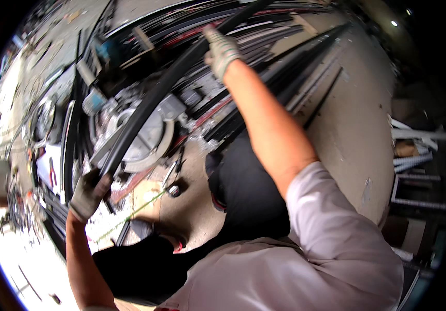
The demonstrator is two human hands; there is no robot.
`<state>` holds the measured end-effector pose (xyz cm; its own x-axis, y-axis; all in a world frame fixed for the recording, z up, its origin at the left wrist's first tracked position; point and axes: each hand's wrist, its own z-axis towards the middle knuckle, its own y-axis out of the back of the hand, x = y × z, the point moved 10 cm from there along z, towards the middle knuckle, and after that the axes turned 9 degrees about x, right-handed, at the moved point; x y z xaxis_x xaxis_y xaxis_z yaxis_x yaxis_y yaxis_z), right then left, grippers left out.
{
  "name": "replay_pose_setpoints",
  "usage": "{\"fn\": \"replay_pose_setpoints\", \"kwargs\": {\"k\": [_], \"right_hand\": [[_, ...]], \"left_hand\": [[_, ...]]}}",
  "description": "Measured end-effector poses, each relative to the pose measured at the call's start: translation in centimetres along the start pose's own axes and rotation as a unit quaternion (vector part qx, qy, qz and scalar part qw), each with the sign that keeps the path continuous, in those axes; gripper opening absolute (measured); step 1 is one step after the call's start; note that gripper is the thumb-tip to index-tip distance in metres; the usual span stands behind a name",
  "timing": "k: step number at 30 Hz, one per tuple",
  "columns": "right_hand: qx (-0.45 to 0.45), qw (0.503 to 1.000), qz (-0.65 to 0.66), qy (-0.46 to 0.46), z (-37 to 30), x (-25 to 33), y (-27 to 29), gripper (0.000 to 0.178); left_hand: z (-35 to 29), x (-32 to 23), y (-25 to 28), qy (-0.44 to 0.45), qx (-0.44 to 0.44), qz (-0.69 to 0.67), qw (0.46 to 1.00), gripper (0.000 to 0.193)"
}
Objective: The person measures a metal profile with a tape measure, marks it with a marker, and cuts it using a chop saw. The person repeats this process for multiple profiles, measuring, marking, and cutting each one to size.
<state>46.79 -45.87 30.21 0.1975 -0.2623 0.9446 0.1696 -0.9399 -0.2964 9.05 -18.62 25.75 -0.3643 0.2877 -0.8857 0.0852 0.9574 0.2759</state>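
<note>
A long black bar [156,99], which looks like a window-frame profile, slants from the lower left to the top of the view. Around its near end my gloved left hand [89,195] is closed. Farther up, my gloved right hand [222,53] grips the same bar from its right side, arm stretched out. Under the bar sits a machine with a round metal table [147,136], partly covered by it. On the floor by my feet lies a tape measure [173,191] with a yellow-green blade [142,206] pulled out to the left.
Many dark profiles [280,44] lie stacked beyond the machine, some reaching right across the floor. More black lengths [70,140] lie on the left, near red-handled pliers [52,173]. White frame pieces [414,150] are piled at the far right. Metal scraps surround the machine.
</note>
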Motion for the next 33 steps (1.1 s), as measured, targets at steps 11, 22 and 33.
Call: {"fn": "replay_pose_setpoints", "kwargs": {"k": [11,22,33], "right_hand": [[0.071,0.993,0.068,0.060,-3.4,-0.6,-7.2,0.034],[0.099,0.989,-0.044,0.103,-17.7,-1.6,-14.4,0.043],[0.011,0.993,0.114,0.041,-10.7,5.5,-6.8,0.027]], "left_hand": [[2.5,-7.6,-1.9,-0.050,-0.081,0.021,0.995,0.047],[3.7,-12.6,-3.1,-0.145,-0.145,0.025,0.978,0.047],[3.2,-12.4,-4.0,-0.182,-0.068,0.024,0.981,0.044]]}}
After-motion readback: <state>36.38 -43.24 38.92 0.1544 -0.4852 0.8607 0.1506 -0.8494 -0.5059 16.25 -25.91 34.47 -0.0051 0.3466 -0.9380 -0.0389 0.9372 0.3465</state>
